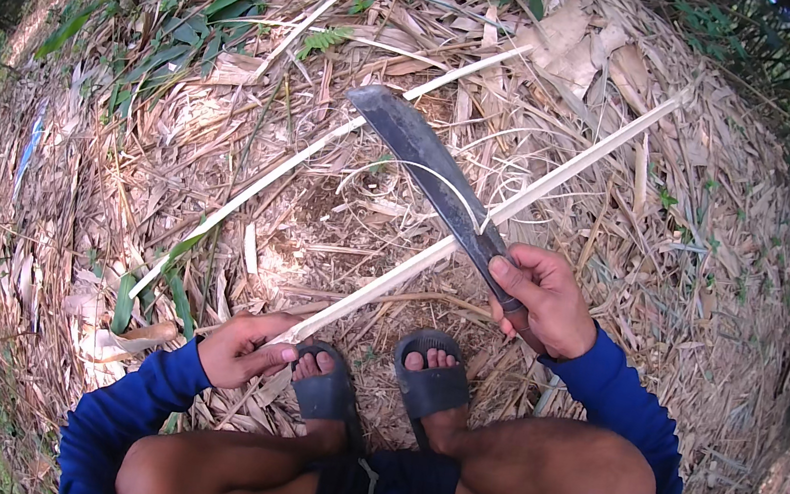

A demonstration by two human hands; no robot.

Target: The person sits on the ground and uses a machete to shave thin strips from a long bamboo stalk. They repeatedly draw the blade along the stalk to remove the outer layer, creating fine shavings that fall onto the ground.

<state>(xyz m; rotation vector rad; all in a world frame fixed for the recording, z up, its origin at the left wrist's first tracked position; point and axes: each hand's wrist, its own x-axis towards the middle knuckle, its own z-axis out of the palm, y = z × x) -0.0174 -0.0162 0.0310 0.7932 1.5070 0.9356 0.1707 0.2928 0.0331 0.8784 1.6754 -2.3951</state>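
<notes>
My right hand [549, 299] grips a machete [418, 154] by its brown handle, thumb pressed near the base of the dark blade. The blade points up and to the left. Under it runs a long pale strip of split bamboo [589, 158], slanting from lower left to upper right. My left hand [251, 350] is closed round the strip's near end, in front of my left foot. Where blade and strip cross, a thin curled shaving [440, 179] arcs over the blade. Whether the cutting edge touches the strip is hard to tell.
A second pale strip [268, 179] lies on the ground to the left, passing beneath the blade tip. Dry leaves and shavings [712, 292] cover the ground. Green leaves [175, 49] grow at the far left. My sandalled feet [432, 379] stand close below the strip.
</notes>
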